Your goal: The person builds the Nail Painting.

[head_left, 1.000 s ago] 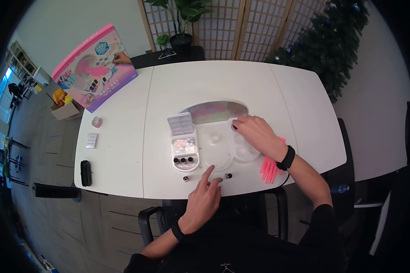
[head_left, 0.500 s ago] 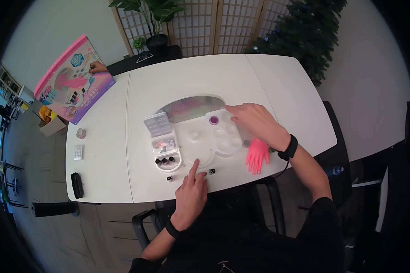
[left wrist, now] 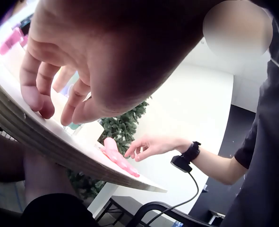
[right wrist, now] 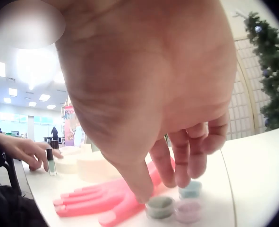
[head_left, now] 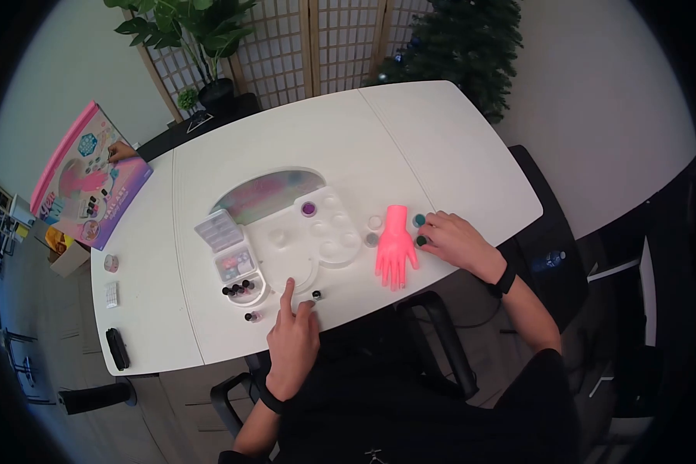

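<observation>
My right hand is over small round pots just right of the pink model hand. In the right wrist view its fingers point down, the thumb tip beside a grey-green pot; a pink pot and a teal pot sit close by. No pot shows between the fingers. My left hand rests at the table's front edge, index finger extended at the white tray, beside a dark-capped bottle. A purple pot sits in a tray well.
Two pots stand left of the model hand. An open clear case and several bottles are at the tray's left; another bottle lies before them. A black pouch and pink box are far left.
My right hand has left the purple pot in the tray and moved right, past the model hand, to the pots there. The head view has turned right. The left hand stays near the tray's front.
</observation>
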Tool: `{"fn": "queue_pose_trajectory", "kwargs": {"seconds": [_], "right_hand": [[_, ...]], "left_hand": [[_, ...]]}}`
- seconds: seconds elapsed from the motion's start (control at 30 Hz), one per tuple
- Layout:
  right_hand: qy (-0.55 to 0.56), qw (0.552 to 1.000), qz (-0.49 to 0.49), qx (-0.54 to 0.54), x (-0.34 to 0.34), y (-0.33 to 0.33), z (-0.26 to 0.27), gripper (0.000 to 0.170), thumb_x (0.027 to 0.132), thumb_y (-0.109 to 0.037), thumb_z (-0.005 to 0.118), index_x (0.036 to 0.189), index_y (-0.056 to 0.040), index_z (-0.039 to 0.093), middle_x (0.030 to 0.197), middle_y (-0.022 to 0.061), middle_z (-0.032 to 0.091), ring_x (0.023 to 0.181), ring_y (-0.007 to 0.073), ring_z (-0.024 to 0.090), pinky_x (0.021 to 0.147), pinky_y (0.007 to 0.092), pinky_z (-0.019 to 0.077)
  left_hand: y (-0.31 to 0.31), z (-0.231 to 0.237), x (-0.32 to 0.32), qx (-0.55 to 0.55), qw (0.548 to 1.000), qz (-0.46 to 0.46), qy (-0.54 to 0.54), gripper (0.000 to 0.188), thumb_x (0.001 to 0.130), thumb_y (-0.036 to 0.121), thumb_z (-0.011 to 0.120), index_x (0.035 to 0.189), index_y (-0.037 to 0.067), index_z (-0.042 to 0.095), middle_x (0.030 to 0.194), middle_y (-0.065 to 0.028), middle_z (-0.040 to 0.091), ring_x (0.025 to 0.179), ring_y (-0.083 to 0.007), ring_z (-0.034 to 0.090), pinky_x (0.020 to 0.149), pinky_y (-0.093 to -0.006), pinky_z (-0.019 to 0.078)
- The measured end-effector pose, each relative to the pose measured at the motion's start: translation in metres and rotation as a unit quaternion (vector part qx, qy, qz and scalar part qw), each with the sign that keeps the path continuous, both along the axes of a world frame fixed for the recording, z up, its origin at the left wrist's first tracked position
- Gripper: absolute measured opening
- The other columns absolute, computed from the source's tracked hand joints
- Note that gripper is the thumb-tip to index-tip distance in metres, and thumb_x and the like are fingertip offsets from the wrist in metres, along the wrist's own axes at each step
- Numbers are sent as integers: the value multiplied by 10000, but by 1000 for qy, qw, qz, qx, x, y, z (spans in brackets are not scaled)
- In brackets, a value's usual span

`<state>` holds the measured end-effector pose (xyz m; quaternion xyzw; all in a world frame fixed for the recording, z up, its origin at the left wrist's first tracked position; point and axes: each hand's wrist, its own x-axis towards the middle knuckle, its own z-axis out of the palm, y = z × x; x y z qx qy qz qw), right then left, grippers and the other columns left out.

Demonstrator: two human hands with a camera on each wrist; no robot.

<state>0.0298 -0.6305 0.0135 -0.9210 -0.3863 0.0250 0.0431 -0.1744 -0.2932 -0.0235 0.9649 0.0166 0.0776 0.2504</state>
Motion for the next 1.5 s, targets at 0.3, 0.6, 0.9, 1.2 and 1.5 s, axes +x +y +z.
{"fn": "queue_pose_trajectory", "kwargs": {"seconds": [0.3, 0.6, 0.9, 1.2, 1.5], "right_hand": [[6, 1000, -10, -22, 2, 2, -1, 223, 939, -213, 784, 1070, -36, 751, 1109, 82, 665, 1084, 266, 652, 953, 421, 511], [-3, 998, 45, 43, 36, 72, 58, 202, 985, -196, 734, 1123, -49, 742, 1090, 88, 675, 1088, 279, 659, 983, 412, 512], [-59, 987, 145, 23, 79, 169, 28, 185, 973, -175, 734, 1101, -41, 731, 1093, 101, 706, 1074, 302, 695, 954, 422, 566], [-45, 985, 167, 30, 83, 171, 16, 171, 955, -161, 730, 1037, -11, 731, 1068, 127, 704, 1059, 311, 708, 930, 436, 587], [25, 990, 76, 119, 86, 123, 38, 221, 1001, -175, 702, 1139, -5, 733, 1143, 140, 731, 1082, 347, 698, 961, 445, 565]], "left_hand": [[-1, -3, 0, -2, 1000, 1, -6, 183, 939, 47, 707, 1122, 30, 703, 1610, -263, 493, 948, -378, 768, 686, -454, 633], [3, -4, 0, -7, 1000, -9, -13, 198, 950, 64, 707, 1145, 41, 680, 1597, -262, 500, 891, -381, 772, 655, -455, 637], [8, -5, -1, -34, 999, -17, -15, 166, 959, 63, 718, 1111, 22, 667, 1611, -252, 489, 890, -361, 762, 671, -443, 642], [9, -10, 0, -32, 999, -20, -31, 185, 944, 48, 728, 1126, 46, 702, 1602, -249, 494, 773, -314, 743, 647, -438, 633], [6, 0, 0, -29, 999, -16, -9, 151, 943, 42, 714, 1088, 21, 676, 1591, -274, 500, 864, -367, 765, 653, -451, 637]]}}
